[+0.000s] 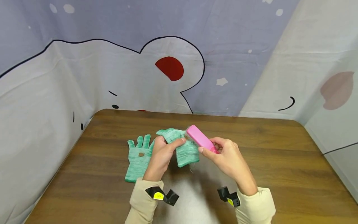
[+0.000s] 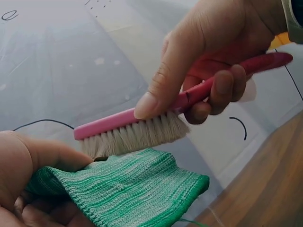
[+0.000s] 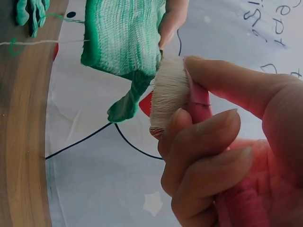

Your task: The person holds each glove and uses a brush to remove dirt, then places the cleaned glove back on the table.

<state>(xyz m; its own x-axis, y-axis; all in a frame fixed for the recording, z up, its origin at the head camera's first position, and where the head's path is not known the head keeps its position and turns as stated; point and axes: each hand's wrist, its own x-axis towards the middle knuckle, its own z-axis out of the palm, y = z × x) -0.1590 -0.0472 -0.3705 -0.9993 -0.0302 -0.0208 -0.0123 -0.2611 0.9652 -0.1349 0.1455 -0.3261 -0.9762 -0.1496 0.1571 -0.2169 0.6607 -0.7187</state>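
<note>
My left hand (image 1: pixel 163 155) grips a green knit glove (image 1: pixel 188 152) above the table, its thumb lying on top of the fabric. In my right hand (image 1: pixel 230 155) is a pink brush (image 1: pixel 201 138), held by the handle with the thumb along its back. Pale bristles (image 2: pixel 137 135) face the glove in the left wrist view, close to or touching it near my left thumb. A second green glove (image 1: pixel 137 161) lies flat on the table to the left, with a small brown patch (image 1: pixel 141 154) on it; my left hand partly covers its edge.
The brown wooden table (image 1: pixel 279 161) spreads under both hands. A patterned cloth (image 1: pixel 232 56) hangs behind and around it. Loose threads (image 1: pixel 191 168) dangle from the held glove's cuff. Each wrist carries a small black camera (image 1: pixel 229 196).
</note>
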